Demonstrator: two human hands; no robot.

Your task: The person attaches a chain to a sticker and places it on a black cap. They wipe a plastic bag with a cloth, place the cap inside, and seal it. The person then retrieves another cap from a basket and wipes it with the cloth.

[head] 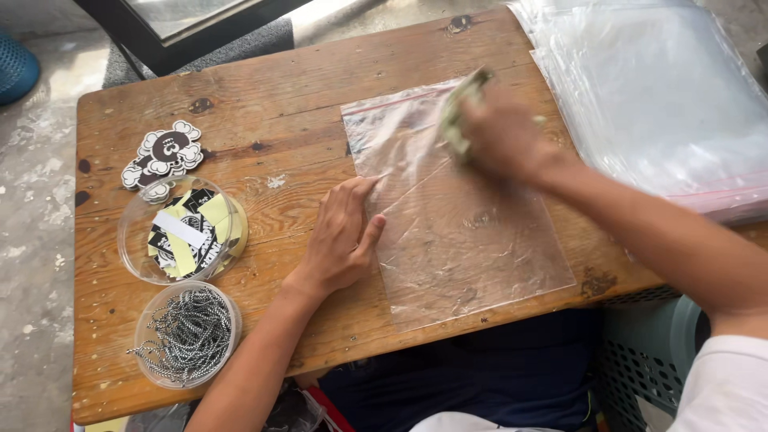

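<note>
Head view: a clear zip bag (468, 232) lies flat on the wooden table (272, 136), its long axis running away from the person, sealed red-lined edge at the far end. The left hand (342, 240) rests flat, fingers together, pressing the bag's near-left edge. The right hand (502, 136), blurred, is clenched around a pale green wad (458, 112) over the bag's far end, nearer the opening than the left. Two round tubs (182, 232) sit well apart to the left.
</note>
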